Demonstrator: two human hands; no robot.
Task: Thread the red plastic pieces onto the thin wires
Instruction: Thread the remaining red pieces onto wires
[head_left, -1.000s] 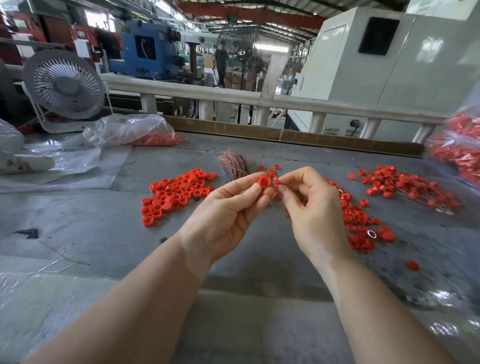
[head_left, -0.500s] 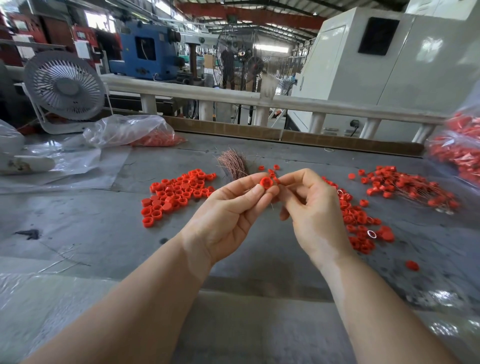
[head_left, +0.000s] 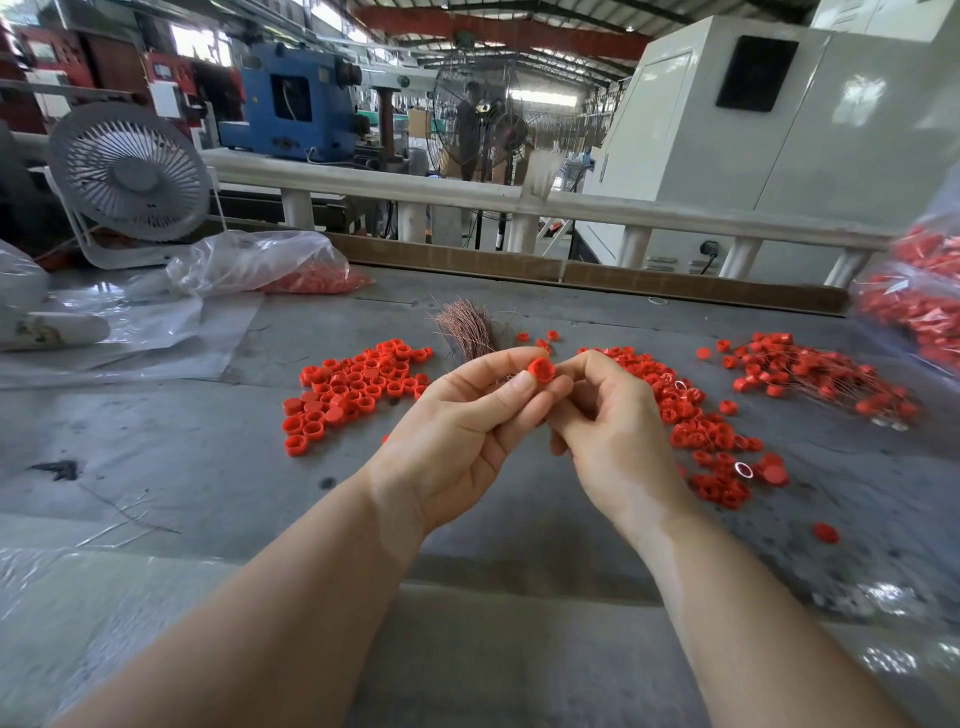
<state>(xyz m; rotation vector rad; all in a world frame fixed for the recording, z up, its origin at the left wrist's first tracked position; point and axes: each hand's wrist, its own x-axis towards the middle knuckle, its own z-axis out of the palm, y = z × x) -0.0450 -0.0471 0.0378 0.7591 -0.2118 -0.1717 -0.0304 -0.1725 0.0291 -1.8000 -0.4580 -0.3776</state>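
Grey table: your stock, loose red pieces, copper wire bundle.
Left hand: fingertips pinch one red cap, raised slightly since a second ago.
Right hand: fingers curled against it; wire too thin to confirm. Threading likely unfinished.

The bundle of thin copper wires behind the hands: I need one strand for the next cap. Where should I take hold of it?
Pinch a single strand at the fanned far end of the copper wire bundle, coming from above. There the tips splay apart on the table; nearer you they bunch tightly behind the left hand.
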